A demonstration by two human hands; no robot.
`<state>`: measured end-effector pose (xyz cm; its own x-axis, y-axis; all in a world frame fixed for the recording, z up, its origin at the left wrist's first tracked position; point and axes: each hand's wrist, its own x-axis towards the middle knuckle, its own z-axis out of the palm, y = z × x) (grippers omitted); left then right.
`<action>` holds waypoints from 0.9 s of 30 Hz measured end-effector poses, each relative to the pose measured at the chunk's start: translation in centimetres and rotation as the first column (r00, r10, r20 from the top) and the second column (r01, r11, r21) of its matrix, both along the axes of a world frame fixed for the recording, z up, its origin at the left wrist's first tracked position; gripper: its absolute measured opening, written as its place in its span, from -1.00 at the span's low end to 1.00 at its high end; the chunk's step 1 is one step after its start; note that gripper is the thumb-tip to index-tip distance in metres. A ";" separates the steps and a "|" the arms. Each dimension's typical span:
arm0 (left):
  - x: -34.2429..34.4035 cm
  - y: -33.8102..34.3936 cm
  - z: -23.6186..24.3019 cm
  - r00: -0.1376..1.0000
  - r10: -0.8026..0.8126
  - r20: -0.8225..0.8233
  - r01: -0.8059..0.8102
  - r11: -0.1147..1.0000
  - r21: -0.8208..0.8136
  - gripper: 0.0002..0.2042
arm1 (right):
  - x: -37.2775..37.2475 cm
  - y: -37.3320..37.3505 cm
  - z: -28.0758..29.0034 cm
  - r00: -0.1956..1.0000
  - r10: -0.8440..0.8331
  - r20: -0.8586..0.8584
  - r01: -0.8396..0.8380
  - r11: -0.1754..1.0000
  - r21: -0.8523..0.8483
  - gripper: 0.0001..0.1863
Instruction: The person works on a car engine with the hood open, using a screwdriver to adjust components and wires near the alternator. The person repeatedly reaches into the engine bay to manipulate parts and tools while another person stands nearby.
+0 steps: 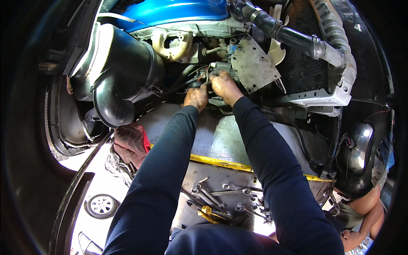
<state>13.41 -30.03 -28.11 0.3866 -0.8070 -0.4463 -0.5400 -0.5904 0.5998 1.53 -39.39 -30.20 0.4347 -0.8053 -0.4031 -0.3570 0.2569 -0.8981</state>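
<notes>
In the engine bay, my left hand (196, 97) is closed low beside a bundle of thin coloured wires (203, 76), its fingertips pointing up; what it grips is hidden. My right hand (224, 85) is closed just right and slightly higher, fingers curled at a grey cylindrical part (221, 66) with wires running to it; I cannot make out what is pinched. Right of that part hangs a perforated metal plate (255, 63). Above are a blue engine cover (174, 9) and a cream cast pipe (170, 44). A large black housing (114, 63) lies to the left.
Hoses (293, 36) and a radiator (306, 72) sit at right. Below my arms, a metal tray (191, 174) holds several wrenches (204, 193). A red-brown cloth (129, 148) is at left, a wheel (101, 205) on the ground. A person's bare limbs (367, 204) show at lower right.
</notes>
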 end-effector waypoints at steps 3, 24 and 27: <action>0.6 0.1 0.5 0.992 -0.032 0.119 0.027 0.999 0.045 -0.45 | -0.7 0.3 -0.6 0.985 0.103 -0.135 -0.110 0.993 -0.041 -0.70; -0.5 2.7 4.7 0.984 -0.041 0.176 0.012 0.987 0.161 -0.58 | -1.7 0.4 6.8 0.811 0.577 -0.096 -0.573 0.750 -0.330 -0.51; 0.6 2.3 3.0 0.989 0.143 -0.046 -0.140 0.988 0.063 -0.44 | -1.7 0.7 4.5 0.915 0.394 0.086 -0.375 0.911 -0.172 -0.60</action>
<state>13.97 -27.71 -25.12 0.4707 -0.7175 -0.5135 -0.4187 -0.6939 0.5858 -0.16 -38.69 -25.69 0.7591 -0.6129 -0.2194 -0.2921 -0.0194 -0.9562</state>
